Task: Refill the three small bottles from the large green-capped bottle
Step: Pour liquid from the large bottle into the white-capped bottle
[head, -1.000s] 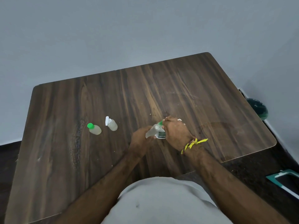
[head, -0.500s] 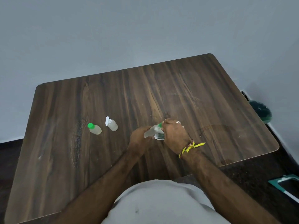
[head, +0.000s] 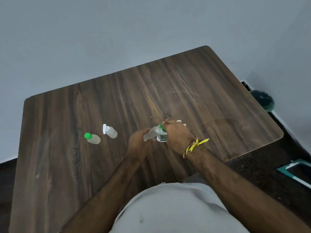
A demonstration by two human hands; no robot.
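A small clear plastic bottle (head: 150, 134), tilted, is gripped in the left hand (head: 138, 145) near the middle of the dark wood-grain tabletop (head: 193, 91). The large green-capped bottle (head: 161, 136), white-labelled, is grasped at its top by the curled fingers of the right hand (head: 178, 137), whose wrist bears a yellow thread band (head: 195, 146). To the left, two small translucent bottles lie apart: a green-capped one (head: 92, 138) and a white flip-capped one (head: 110, 131).
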